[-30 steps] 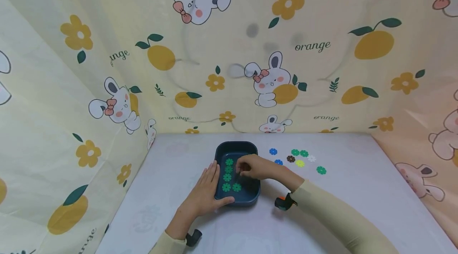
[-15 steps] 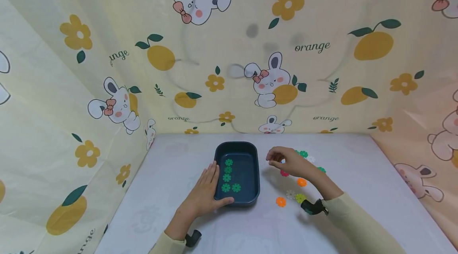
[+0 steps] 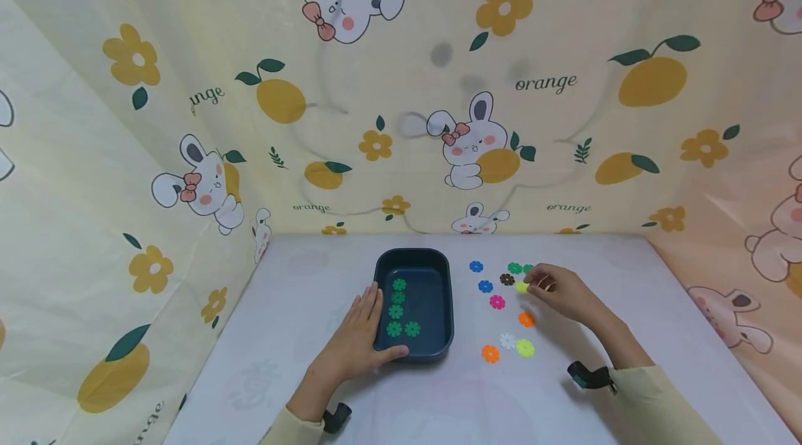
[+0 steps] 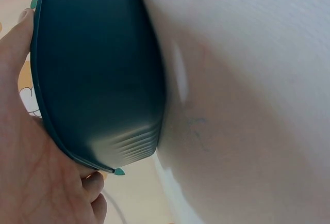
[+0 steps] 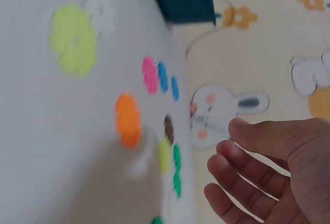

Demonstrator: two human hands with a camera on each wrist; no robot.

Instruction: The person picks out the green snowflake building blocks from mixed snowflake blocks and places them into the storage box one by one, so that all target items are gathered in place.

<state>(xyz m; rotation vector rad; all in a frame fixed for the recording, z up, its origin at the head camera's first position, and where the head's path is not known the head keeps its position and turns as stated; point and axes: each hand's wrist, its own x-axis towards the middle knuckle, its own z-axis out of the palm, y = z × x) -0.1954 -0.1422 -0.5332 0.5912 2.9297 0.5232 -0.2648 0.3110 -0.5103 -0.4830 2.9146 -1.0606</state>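
Tabletop [image 3: 288, 319] — tray [image 3: 434, 306] between hands [image 3: 351, 340] [image 3: 567, 297], discs [image 3: 497, 302] seemingly untouched

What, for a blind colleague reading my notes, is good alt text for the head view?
A left hand rests against a dark blue tray holding five green flower-shaped pieces; the right hand hovers near loose pieces in various colours on a white table, before a rabbit-patterned backdrop.

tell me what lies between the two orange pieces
In the head view, a white piece lies between the nearer orange piece and the farther orange piece, apart from both.
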